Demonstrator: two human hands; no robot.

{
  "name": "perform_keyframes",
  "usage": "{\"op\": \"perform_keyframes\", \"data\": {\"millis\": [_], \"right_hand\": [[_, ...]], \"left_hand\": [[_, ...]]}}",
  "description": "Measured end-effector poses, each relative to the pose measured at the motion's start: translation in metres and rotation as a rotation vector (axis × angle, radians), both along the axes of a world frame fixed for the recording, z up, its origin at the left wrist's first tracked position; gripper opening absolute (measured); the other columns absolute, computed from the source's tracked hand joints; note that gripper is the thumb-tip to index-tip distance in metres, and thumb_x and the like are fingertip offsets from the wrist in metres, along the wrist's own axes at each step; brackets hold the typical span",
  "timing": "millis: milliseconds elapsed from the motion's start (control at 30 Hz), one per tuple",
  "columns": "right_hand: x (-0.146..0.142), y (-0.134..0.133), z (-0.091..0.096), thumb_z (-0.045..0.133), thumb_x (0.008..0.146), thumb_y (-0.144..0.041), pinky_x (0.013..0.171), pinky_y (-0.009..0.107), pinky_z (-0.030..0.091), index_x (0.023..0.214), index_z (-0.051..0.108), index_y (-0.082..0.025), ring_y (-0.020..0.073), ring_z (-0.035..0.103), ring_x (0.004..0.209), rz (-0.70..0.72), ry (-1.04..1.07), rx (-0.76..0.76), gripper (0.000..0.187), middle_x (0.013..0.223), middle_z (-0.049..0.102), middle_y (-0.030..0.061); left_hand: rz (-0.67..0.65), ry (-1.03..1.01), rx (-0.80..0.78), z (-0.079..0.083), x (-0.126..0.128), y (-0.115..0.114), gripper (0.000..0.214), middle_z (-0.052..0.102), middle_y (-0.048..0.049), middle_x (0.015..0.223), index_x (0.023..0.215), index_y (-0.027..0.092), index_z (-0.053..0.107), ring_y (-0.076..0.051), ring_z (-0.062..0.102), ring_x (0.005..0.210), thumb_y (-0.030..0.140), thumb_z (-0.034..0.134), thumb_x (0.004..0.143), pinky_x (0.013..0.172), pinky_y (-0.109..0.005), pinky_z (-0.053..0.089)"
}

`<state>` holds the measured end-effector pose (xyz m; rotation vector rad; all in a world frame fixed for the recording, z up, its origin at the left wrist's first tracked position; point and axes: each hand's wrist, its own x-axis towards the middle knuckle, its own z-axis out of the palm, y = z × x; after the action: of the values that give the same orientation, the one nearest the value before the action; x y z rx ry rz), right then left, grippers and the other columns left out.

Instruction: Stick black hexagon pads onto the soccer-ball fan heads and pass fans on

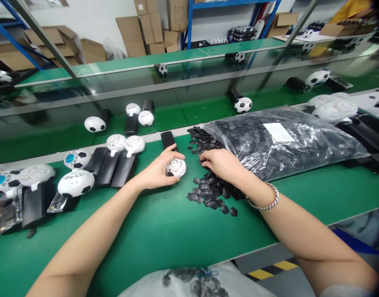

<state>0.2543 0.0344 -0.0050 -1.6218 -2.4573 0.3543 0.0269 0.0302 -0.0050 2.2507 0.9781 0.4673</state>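
My left hand (157,169) is closed round a white ball-shaped fan head with a honeycomb grille (176,168), whose black handle (168,140) points away from me on the green table. My right hand (222,164) rests palm down on a loose heap of small black pentagon pieces (209,192), fingers curled into the pieces. What the fingers pinch, if anything, is hidden. A silver bracelet (266,202) circles that wrist. The heap spills from a clear plastic bag (282,140) full of the same black pieces, with a white label.
Several white ball fans with black handles (115,159) lie to the left, some with black or blue patches. More football-patterned fans (242,104) sit on the conveyor belt beyond. Another bag (192,282) lies near my lap. Cardboard boxes (152,29) and blue shelving stand behind.
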Motion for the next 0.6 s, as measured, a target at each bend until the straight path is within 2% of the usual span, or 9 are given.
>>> {"op": "perform_keyframes", "data": {"millis": [133,233,300,400,500,600], "right_hand": [[-0.005,-0.007,0.008,0.057,0.079,-0.014,0.064,0.026,0.043,0.092,0.064,-0.021,0.0156,0.06,0.068,0.089,0.226,-0.027,0.016,0.08,0.067,0.0012],[-0.01,-0.011,0.01,0.056,0.08,-0.015,0.061,0.023,0.044,0.088,0.063,-0.018,0.0115,0.059,0.061,0.139,0.427,-0.118,0.011,0.076,0.066,-0.0001],[-0.012,-0.013,0.009,0.059,0.078,-0.016,0.063,0.023,0.046,0.09,0.063,-0.017,0.0116,0.06,0.064,0.161,0.519,-0.172,0.012,0.078,0.066,0.0007],[-0.015,-0.014,0.006,0.059,0.08,-0.017,0.075,0.026,0.047,0.092,0.065,-0.017,0.0136,0.06,0.078,0.258,0.555,-0.074,0.014,0.086,0.065,0.0036],[-0.016,-0.014,0.004,0.056,0.083,-0.019,0.077,0.027,0.045,0.087,0.067,-0.016,0.0146,0.058,0.081,0.306,0.54,0.062,0.013,0.085,0.063,0.0055],[-0.018,-0.016,0.003,0.056,0.083,-0.016,0.073,0.025,0.045,0.089,0.067,-0.016,0.0129,0.058,0.076,0.295,0.558,0.036,0.012,0.082,0.065,0.004]], "left_hand": [[-0.027,-0.027,-0.015,-0.001,-0.005,0.002,0.052,0.045,-0.0056,0.131,0.117,0.021,0.045,-0.024,0.011,0.138,0.014,0.059,0.067,0.11,-0.042,0.022],[-0.049,-0.064,-0.021,-0.004,-0.005,0.004,0.053,0.047,-0.005,0.129,0.116,0.021,0.045,-0.025,0.01,0.138,0.012,0.06,0.065,0.11,-0.044,0.02],[-0.065,-0.083,-0.025,-0.006,-0.006,0.005,0.053,0.048,-0.0049,0.128,0.115,0.021,0.045,-0.025,0.011,0.138,0.012,0.059,0.065,0.11,-0.046,0.02],[-0.074,-0.087,-0.036,-0.005,-0.006,0.006,0.052,0.048,-0.0051,0.128,0.113,0.022,0.046,-0.026,0.012,0.137,0.012,0.059,0.064,0.11,-0.047,0.02],[-0.069,-0.07,-0.045,-0.003,-0.005,0.006,0.051,0.047,-0.0056,0.129,0.113,0.021,0.047,-0.026,0.011,0.138,0.012,0.059,0.064,0.11,-0.047,0.02],[-0.061,-0.063,-0.051,-0.001,-0.004,0.005,0.052,0.046,-0.0057,0.129,0.114,0.021,0.047,-0.027,0.011,0.138,0.013,0.06,0.064,0.11,-0.048,0.02]]}}
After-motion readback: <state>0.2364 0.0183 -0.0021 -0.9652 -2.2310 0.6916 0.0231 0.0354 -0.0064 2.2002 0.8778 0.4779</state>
